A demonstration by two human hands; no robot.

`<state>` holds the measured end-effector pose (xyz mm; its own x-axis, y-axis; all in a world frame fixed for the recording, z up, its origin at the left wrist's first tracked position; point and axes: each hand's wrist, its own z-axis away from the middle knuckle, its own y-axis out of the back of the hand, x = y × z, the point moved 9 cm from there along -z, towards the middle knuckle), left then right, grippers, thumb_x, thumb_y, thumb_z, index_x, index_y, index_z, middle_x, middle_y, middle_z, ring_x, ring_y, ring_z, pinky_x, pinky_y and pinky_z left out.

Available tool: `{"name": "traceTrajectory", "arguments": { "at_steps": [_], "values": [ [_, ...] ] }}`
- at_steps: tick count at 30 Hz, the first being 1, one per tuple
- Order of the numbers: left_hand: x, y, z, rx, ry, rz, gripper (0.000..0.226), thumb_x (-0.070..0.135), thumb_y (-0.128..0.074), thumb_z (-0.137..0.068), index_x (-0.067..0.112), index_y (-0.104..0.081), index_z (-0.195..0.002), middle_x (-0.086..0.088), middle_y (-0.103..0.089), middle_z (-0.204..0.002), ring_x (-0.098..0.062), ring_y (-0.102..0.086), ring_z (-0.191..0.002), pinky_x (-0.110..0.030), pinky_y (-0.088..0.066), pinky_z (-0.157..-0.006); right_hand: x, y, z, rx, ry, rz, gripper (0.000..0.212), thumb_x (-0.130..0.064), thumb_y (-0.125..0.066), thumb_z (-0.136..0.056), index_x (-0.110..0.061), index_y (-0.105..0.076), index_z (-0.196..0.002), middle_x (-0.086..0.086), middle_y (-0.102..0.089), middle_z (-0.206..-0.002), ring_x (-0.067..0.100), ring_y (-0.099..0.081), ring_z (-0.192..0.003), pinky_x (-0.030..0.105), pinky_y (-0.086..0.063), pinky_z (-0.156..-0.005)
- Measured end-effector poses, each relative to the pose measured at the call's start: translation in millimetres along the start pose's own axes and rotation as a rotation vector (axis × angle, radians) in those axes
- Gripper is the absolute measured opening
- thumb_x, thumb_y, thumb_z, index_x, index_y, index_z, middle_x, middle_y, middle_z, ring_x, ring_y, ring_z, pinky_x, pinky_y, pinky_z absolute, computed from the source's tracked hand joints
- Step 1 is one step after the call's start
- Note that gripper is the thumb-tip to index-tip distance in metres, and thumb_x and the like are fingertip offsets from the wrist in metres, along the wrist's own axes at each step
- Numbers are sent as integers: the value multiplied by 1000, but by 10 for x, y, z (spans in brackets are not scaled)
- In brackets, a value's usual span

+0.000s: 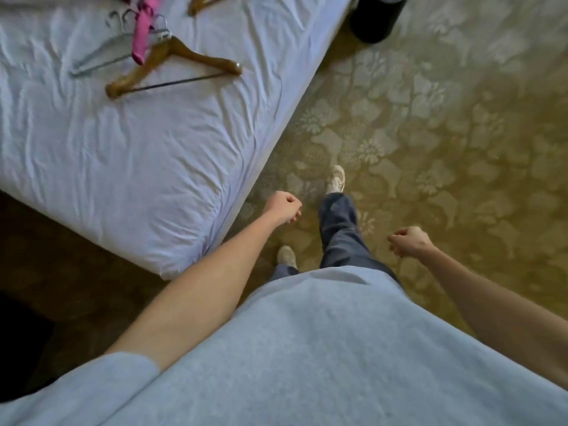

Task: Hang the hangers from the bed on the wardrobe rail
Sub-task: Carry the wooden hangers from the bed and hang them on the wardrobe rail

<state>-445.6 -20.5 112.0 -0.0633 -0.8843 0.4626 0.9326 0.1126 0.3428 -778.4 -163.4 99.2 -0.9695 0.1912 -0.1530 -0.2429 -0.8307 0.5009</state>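
Over on the white-sheeted bed (129, 155), toward its far edge, lies the brown wooden hanger with a dark crossbar (172, 67); its long axis runs slantwise across the sheet, its metal hook pointing toward the far side of the bed; beside it a pale grey wire hanger (98, 58) lies at a similar slant, and a pink hanger (143, 29) lies over both, running nearly straight away from the person; another brown wooden hanger (199, 3) is cut off at the far edge. Both arms hang forward over the patterned olive carpet (430, 133); the left hand (282, 207), just off the bed's near corner, is curled into a loose fist holding nothing; the right hand (407, 241) is likewise curled and empty, knuckles up.
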Motion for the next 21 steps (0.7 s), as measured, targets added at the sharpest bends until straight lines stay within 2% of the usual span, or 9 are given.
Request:
{"name": "traceTrajectory", "arguments": {
  "at_steps": [3, 6, 10, 13, 17, 18, 21],
  "values": [
    [722, 122, -462, 31, -16, 4, 18, 20, -59, -99, 14, -73, -90, -1, -74, -78, -8, -63, -55, -15, -43, -41, -98, 375, -439, -44, -64, -24, 24, -18, -61, -94, 2, -74, -93, 15, -75, -81, 30, -70, -73, 39, -60, -72],
    [1238, 265, -791, 17, 30, -31, 18, 18, -59, -99, 13, -73, -89, -2, -75, -79, -11, -64, -58, -19, -49, -49, -513, 864, -814, -67, -57, -36, 24, -17, -61, -94, 1, -76, -93, 14, -75, -79, 30, -71, -73, 42, -62, -77],
    [1806, 545, -1162, 19, 74, -58, 22, 16, -58, -96, 16, -69, -77, -2, -73, -72, -17, -64, -58, -26, -51, -55, -1514, 1591, -1207, -59, 51, -22, 24, -16, -59, -93, 1, -75, -89, 16, -76, -85, 27, -69, -72, 41, -62, -76],
    [2025, 847, -1393, 67, 116, -4, 20, 12, -57, -98, 9, -70, -84, -6, -70, -74, -16, -60, -55, -23, -49, -50, -2400, 1970, -1446, -61, 164, 16, 25, -17, -58, -92, 2, -75, -87, 16, -76, -84, 23, -67, -68, 36, -60, -72],
    [2062, 1198, -1642, 111, 207, 60, 21, 14, -59, -98, 9, -73, -84, -9, -73, -77, -16, -63, -57, -22, -49, -52, -3692, 2318, -1647, -98, 329, 49, 23, -19, -58, -94, -4, -75, -94, 6, -73, -80, 15, -64, -63, 23, -52, -55],
    [2049, 1304, -1731, 127, 239, 89, 21, 14, -59, -97, 10, -73, -82, -8, -73, -76, -15, -64, -56, -21, -49, -51, -4050, 2394, -1715, -107, 371, 66, 22, -20, -58, -94, -5, -75, -95, 5, -73, -79, 14, -64, -63, 23, -52, -55],
    [1941, 1464, -1918, 148, 322, 193, 21, 11, -59, -94, 6, -74, -81, -9, -71, -70, -16, -63, -51, -23, -51, -55, -4850, 2514, -1855, -138, 466, 100, 20, -22, -61, -91, -9, -76, -93, 6, -73, -82, 17, -67, -70, 31, -58, -68]
  ]
}}
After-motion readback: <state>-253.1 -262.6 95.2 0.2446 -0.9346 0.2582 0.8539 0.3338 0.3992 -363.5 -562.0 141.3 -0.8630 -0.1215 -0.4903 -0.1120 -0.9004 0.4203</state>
